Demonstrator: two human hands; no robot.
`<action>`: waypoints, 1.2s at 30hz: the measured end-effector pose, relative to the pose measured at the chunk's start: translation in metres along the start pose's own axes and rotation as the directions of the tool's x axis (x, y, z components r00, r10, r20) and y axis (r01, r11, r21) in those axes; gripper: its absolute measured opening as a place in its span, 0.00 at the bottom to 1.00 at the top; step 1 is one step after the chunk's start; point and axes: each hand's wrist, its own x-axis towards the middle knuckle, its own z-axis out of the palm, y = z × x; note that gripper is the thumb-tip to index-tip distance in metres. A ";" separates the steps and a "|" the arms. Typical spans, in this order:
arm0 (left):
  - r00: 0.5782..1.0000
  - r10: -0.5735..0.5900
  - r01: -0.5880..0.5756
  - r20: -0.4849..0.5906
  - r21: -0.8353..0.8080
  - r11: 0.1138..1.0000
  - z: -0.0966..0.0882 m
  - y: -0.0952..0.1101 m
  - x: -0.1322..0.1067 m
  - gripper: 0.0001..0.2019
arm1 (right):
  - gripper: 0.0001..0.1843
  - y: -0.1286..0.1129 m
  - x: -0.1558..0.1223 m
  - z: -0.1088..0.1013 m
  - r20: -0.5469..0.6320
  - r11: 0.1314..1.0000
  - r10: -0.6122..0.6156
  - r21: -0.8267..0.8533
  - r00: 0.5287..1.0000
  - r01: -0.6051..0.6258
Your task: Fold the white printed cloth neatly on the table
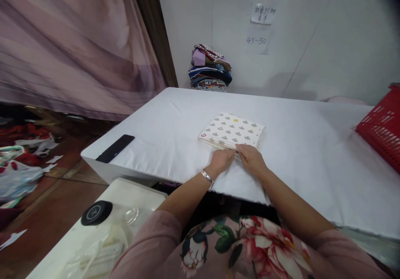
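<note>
A folded white cloth (233,129) with small grey printed shapes, a few coloured, lies on the white-covered table (175,116). At its near edge my left hand (221,160), with a silver bracelet on the wrist, is closed on the fabric. Close beside it, my right hand (251,158) also pinches that edge, its fingers over the top layer. The two hands almost touch. My fingertips are partly hidden, and the folded layers show along the cloth's near side.
A pile of folded clothes (211,68) stands by the wall at the far edge. A dark phone (115,148) lies at the table's left, and a red basket (383,125) stands at the right. Below left, a white surface (134,187) bears a black round object (96,212).
</note>
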 end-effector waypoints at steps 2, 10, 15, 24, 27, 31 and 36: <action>1.000 -0.005 0.004 -0.003 -0.024 1.000 0.000 -0.001 -0.001 0.13 | 0.21 0.000 -0.005 -0.002 0.035 0.999 -0.020 0.027 0.999 0.019; 0.998 0.006 -0.011 -0.056 -0.086 0.996 0.004 -0.003 0.000 0.13 | 0.28 0.000 -0.009 0.000 0.076 1.000 -0.011 0.026 0.997 0.009; 0.997 0.010 -0.015 -0.071 -0.076 0.997 0.004 -0.002 0.001 0.12 | 0.25 -0.003 -0.006 0.003 0.040 0.999 0.036 0.000 0.999 -0.036; 0.994 -0.045 0.039 -0.102 -0.062 0.997 0.005 0.003 0.002 0.12 | 0.21 0.000 -0.004 0.008 -0.048 0.997 0.083 0.000 0.995 -0.083; 0.991 -0.080 0.073 -0.104 -0.067 0.995 0.005 0.003 0.002 0.12 | 0.21 0.000 -0.004 0.008 -0.063 0.995 0.096 -0.006 0.993 -0.096; 0.983 -0.157 0.150 -0.098 -0.069 0.986 0.004 -0.001 0.002 0.12 | 0.21 0.001 -0.004 0.010 -0.082 0.993 0.120 0.002 0.989 -0.120; 0.962 -0.256 0.254 -0.095 -0.040 0.967 0.002 -0.014 0.005 0.11 | 0.19 0.001 -0.004 0.009 -0.096 0.988 0.153 0.006 0.984 -0.153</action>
